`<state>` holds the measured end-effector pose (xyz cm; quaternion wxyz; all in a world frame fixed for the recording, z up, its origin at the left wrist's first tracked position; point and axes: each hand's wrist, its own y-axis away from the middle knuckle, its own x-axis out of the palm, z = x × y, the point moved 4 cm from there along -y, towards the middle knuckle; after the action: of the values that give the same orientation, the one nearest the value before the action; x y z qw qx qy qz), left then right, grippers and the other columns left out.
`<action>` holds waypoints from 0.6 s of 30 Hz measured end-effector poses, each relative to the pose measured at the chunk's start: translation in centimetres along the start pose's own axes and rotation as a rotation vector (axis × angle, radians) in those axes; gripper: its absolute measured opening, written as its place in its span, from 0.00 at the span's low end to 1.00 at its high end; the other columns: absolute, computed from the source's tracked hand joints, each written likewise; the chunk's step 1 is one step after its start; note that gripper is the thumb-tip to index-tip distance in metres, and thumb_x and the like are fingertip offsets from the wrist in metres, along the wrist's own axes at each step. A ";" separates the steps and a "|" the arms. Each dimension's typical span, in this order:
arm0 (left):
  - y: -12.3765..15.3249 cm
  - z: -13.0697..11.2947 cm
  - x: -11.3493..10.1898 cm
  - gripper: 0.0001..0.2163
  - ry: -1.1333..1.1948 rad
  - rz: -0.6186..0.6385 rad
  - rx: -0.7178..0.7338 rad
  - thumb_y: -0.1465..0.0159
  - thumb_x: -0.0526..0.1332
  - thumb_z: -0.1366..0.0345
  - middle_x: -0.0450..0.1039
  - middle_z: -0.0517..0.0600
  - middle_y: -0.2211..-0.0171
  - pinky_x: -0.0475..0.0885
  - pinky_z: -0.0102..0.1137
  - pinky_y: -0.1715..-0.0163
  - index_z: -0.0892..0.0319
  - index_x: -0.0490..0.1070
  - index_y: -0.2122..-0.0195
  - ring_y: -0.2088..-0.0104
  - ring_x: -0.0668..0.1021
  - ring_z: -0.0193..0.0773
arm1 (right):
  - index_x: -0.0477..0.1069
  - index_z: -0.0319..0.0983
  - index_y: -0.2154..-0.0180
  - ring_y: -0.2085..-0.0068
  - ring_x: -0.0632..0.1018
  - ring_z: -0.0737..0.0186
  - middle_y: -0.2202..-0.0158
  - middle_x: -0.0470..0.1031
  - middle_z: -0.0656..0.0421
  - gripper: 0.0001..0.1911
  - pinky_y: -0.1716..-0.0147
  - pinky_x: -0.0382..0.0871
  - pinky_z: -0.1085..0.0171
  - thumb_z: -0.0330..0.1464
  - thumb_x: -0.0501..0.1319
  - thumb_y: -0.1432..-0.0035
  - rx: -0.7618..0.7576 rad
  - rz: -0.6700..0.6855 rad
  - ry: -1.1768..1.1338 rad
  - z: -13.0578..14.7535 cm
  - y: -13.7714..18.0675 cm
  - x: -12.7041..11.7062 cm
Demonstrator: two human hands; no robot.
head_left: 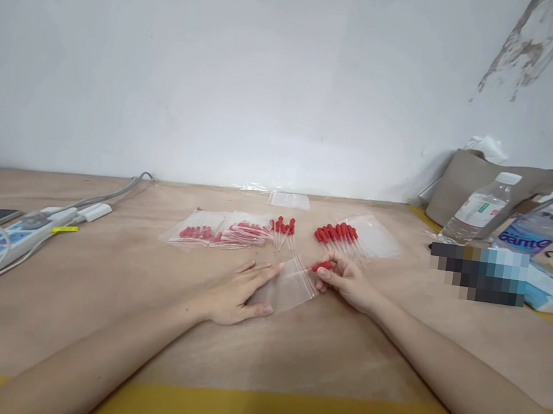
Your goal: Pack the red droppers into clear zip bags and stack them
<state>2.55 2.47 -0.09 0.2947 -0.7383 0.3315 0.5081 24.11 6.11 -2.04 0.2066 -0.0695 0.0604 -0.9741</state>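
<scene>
The right hand (342, 282) pinches a dropper (322, 266) by its red bulb, thumb against fingers, the stem pointing left at the bag (285, 293), whose mouth faces right, just beside those fingertips. Whether the tip is inside is hard to tell. The left hand (243, 294), fingers spread, rests on the bag's left part. Farther off lie loose droppers (338, 233) and, left, filled bags (198, 232).

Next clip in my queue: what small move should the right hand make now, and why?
Probably ease the red-ended stick leftward into the clear bag: the right hand holds it at the bag's red-striped edge, and the left hand rests against the bag, which should help keep it steady.
</scene>
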 end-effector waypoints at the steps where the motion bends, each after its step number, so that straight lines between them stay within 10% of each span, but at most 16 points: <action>1: -0.1 0.1 0.0 0.33 0.004 -0.002 0.013 0.37 0.49 0.52 0.44 0.53 0.38 0.43 0.45 0.42 0.55 0.32 0.38 0.40 0.52 0.45 | 0.59 0.39 0.69 0.77 0.73 0.72 0.71 0.72 0.63 0.15 0.77 0.65 0.70 0.36 0.64 0.54 0.018 0.025 -0.014 0.0 -0.1 -0.1; 9: -0.8 0.2 0.2 0.31 0.013 -0.022 0.049 0.36 0.50 0.54 0.49 0.53 0.40 0.44 0.46 0.42 0.56 0.36 0.38 0.40 0.52 0.46 | 0.60 0.38 0.71 0.74 0.74 0.71 0.70 0.74 0.61 0.17 0.74 0.67 0.68 0.34 0.67 0.59 0.120 0.251 -0.020 -0.4 -0.2 1.4; 18: 0.3 0.2 -0.6 0.19 0.131 -0.161 0.041 0.38 0.55 0.60 0.64 0.53 0.47 0.62 0.36 0.48 0.57 0.61 0.46 0.48 0.67 0.41 | 0.73 0.35 0.74 0.71 0.73 0.66 0.73 0.74 0.59 0.15 0.69 0.66 0.66 0.40 0.67 0.62 0.104 0.047 0.262 -0.2 -0.4 0.0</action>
<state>2.07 2.57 0.35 0.3272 -0.7881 0.3001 0.4264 23.97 6.50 -2.16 0.2229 0.0704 0.0379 -0.9715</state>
